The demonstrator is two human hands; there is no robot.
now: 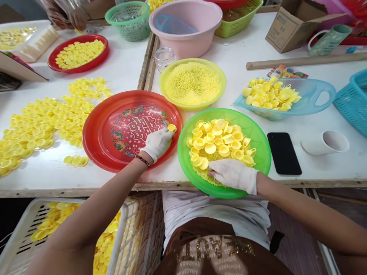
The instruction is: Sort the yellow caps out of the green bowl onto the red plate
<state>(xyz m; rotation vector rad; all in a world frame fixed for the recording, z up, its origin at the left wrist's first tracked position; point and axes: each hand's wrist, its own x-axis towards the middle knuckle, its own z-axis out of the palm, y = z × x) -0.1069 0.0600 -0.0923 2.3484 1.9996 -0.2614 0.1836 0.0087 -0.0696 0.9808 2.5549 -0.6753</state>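
Note:
My left hand (157,144), in a white glove, pinches a small yellow plastic cap (172,128) at its fingertips, just above a red plate (96,137) with a red-and-floral printed centre. My right hand (233,175), also gloved, rests on the near part of a green plate (259,152). That plate holds a heap of yellow plastic caps (218,139) over finer yellow pieces, and my fingers touch the heap's near edge. The red plate holds nothing else that I can see.
A yellow bowl (218,78) of small yellow pieces stands behind the plates. Loose caps (43,130) cover the table's left part. A blue scoop-shaped tray (315,95) holds caps, a black phone (283,153) lies right, and a white crate (23,233) of caps sits below the table edge. A co-worker's hands (67,13) show at the far left.

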